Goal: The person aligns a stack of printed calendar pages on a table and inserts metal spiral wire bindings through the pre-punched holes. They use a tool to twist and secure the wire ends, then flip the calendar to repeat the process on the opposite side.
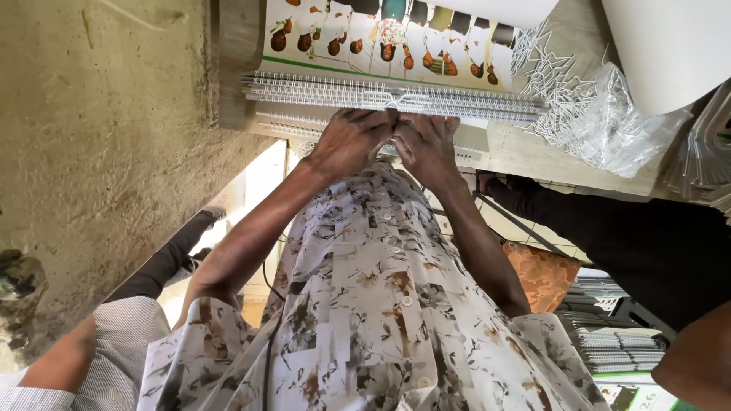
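Note:
A stack of wire-bound calendars [381, 95] lies at the edge of a work table [236, 68], with its printed top sheet showing rows of brown figures. My left hand [350, 141] and my right hand [426, 148] sit side by side at the near edge of the stack. Their fingers are curled onto the silver wire binding [304, 85] and a lower bound layer. The fingertips are hidden under the hands. My flower-print shirt [365, 320] fills the bottom of the view.
A clear plastic bag [617, 133] and loose white wire hangers [556, 84] lie on the table at right, beside large white sheets [670, 46]. A co-worker's black sleeve [624, 236] reaches in from the right. A grey-striped sleeve [122, 335] is at lower left. More bound stacks [617, 346] sit lower right.

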